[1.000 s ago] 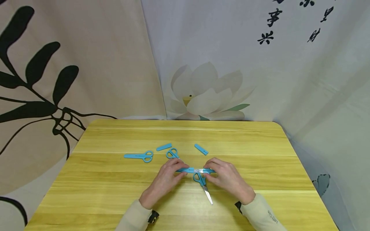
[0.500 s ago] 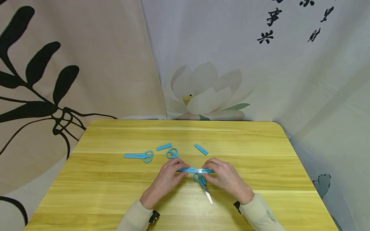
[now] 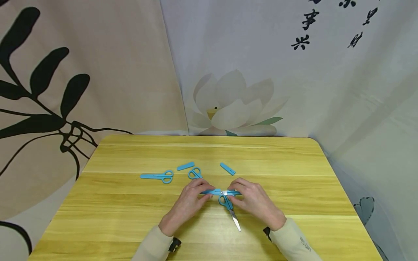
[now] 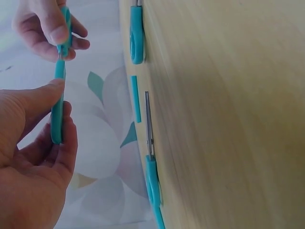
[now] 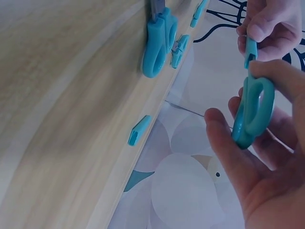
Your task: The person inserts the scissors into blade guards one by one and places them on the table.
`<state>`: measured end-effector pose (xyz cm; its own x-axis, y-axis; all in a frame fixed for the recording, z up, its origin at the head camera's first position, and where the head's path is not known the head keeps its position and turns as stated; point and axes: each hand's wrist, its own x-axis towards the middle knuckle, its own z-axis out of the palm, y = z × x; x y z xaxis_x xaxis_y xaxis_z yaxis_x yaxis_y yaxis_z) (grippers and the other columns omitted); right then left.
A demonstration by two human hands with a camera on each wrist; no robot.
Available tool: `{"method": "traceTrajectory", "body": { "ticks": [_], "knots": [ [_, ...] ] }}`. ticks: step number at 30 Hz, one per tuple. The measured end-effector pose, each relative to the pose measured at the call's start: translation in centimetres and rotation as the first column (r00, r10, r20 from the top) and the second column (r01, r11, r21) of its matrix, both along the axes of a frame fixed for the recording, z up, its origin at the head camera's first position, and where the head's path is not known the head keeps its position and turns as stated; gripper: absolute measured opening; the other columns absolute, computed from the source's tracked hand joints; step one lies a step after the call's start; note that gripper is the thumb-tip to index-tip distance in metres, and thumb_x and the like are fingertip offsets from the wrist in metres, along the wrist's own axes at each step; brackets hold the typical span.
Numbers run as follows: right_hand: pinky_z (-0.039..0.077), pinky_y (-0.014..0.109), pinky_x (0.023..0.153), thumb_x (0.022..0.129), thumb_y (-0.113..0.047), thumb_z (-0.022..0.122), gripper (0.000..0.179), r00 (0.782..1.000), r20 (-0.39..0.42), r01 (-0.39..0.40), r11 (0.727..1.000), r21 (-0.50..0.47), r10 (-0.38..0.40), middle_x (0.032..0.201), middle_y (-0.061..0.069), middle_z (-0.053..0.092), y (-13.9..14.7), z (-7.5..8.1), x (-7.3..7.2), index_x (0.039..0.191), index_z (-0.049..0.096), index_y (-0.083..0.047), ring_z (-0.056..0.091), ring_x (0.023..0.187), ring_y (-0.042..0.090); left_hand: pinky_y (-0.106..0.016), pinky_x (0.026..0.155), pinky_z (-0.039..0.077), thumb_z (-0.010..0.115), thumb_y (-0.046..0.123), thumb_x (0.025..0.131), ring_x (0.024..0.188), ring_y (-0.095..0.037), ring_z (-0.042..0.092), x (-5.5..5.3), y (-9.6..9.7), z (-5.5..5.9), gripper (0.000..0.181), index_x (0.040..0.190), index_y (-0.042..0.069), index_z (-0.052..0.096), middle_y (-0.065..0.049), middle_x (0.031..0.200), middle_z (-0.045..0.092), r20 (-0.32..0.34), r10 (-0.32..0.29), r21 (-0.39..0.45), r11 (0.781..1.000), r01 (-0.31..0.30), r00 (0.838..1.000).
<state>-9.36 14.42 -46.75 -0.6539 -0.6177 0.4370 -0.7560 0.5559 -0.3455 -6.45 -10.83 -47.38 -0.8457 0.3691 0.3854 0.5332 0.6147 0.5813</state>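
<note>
Both hands hold one pair of scissors level over the table. My left hand [image 3: 186,201] pinches its blue blade cover [image 4: 57,114] between thumb and fingers. The right hand [image 3: 256,200] grips the blue scissors [image 5: 261,105] by the handles. A short strip of metal shows between cover and handles in the head view. Just below, a second pair of scissors [image 3: 230,210] has bare blades pointing toward the person. Behind my left hand lies a third pair [image 3: 195,173], its blades mostly hidden by that hand.
Farther left on the wooden table [image 3: 277,152] lies a pair of scissors with covered blades [image 3: 156,176]. Two loose covers rest toward the back, a left cover [image 3: 185,166] and a right cover [image 3: 227,169]. A printed curtain [image 3: 248,43] hangs behind the table.
My right hand has shifted slightly left with the scissors, and less bare metal shows between cover and handles. The left hand has barely moved. The things on the table stay put.
</note>
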Motion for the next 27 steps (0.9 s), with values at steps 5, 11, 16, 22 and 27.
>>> {"method": "traceTrajectory", "body": {
  "ticks": [5,11,16,22,27],
  "knots": [
    [0.057,0.021,0.066,0.081,-0.018,0.091,0.023,1.000,0.005,-0.005,1.000,-0.014,0.005,0.102,-0.001,0.071,-0.08,0.06,-0.07,0.096,0.076,-0.010,0.071,0.082,0.011,-0.031,0.080,0.055,0.083,0.008,0.088,0.097,-0.017,0.060,-0.08,-0.01,0.11,0.020,0.107,0.010,0.079,0.000,0.106,0.067,-0.005,-0.007,-0.008,1.000,0.007,1.000],
    [0.057,0.021,0.067,0.082,-0.018,0.090,0.022,1.000,0.001,-0.009,1.000,-0.018,0.009,0.102,-0.001,0.071,-0.22,0.17,-0.10,0.096,0.076,-0.009,0.071,0.082,0.011,-0.030,0.079,0.054,0.083,0.007,0.088,0.096,-0.017,0.060,-0.14,-0.05,0.11,0.019,0.106,0.010,0.079,0.000,0.106,0.067,-0.011,-0.008,-0.001,1.000,0.008,1.000],
    [0.057,0.021,0.067,0.083,-0.018,0.090,0.021,1.000,0.012,-0.001,1.000,-0.012,0.002,0.102,0.000,0.071,-0.37,0.31,-0.12,0.096,0.076,-0.009,0.071,0.083,0.012,-0.030,0.078,0.054,0.083,0.007,0.088,0.096,-0.017,0.060,-0.21,-0.09,0.12,0.019,0.106,0.010,0.079,0.000,0.106,0.068,-0.011,-0.008,0.012,1.000,0.008,1.000],
    [0.057,0.021,0.067,0.084,-0.019,0.089,0.020,1.000,0.016,0.004,1.000,-0.002,-0.004,0.103,0.000,0.071,-0.44,0.41,-0.12,0.096,0.076,-0.010,0.071,0.083,0.012,-0.030,0.078,0.054,0.083,0.006,0.087,0.095,-0.017,0.061,-0.27,-0.12,0.15,0.019,0.106,0.009,0.079,0.000,0.106,0.068,-0.005,-0.011,0.019,1.000,0.011,1.000],
    [0.057,0.022,0.067,0.084,-0.019,0.089,0.020,1.000,0.020,0.003,1.000,-0.003,-0.003,0.103,0.000,0.071,-0.46,0.40,-0.11,0.096,0.076,-0.010,0.071,0.083,0.012,-0.030,0.079,0.054,0.082,0.006,0.088,0.096,-0.017,0.060,-0.31,-0.12,0.23,0.018,0.106,0.009,0.079,-0.001,0.106,0.067,0.017,-0.009,0.010,1.000,0.009,1.000]
  ]
}}
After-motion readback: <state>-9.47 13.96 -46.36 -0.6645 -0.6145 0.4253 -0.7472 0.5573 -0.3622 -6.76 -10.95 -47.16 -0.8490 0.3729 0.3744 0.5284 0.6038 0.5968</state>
